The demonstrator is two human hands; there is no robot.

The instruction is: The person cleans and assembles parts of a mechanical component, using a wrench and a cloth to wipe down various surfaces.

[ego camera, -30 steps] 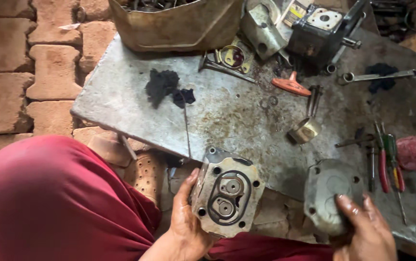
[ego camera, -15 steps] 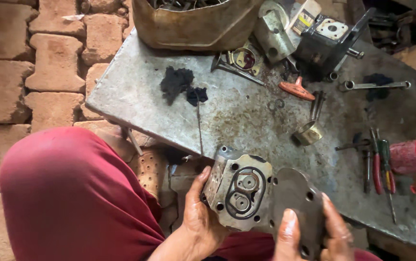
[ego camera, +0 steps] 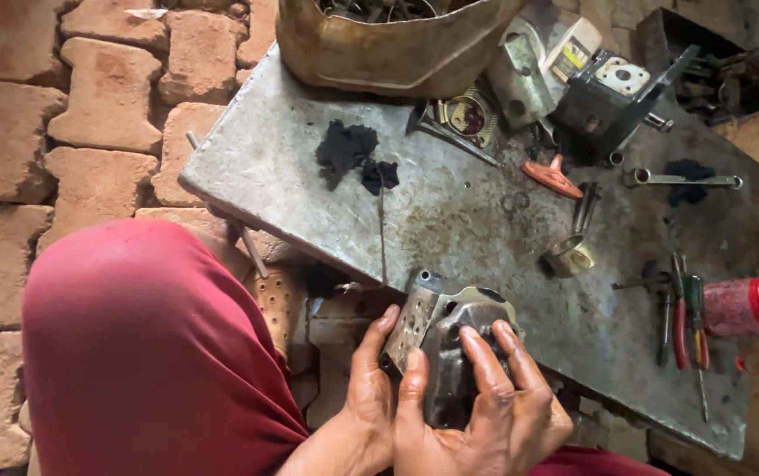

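Note:
A grey metal pump housing rests at the near edge of the steel worktable. My left hand grips its left side from below. My right hand presses a dark metal cover plate flat against the face of the housing, with fingers spread over it. The gear cavity is hidden behind the plate and my fingers. My leg in red cloth lies to the left.
On the table lie a black rag, an orange-handled tool, a spanner, red-handled pliers, a red-capped bottle and a black pump block. A worn metal bucket stands at the back. Brick paving lies left.
My right hand carried the cover plate from the right and laid it over the face of the housing. The left hand kept its hold. The view shifted slightly.

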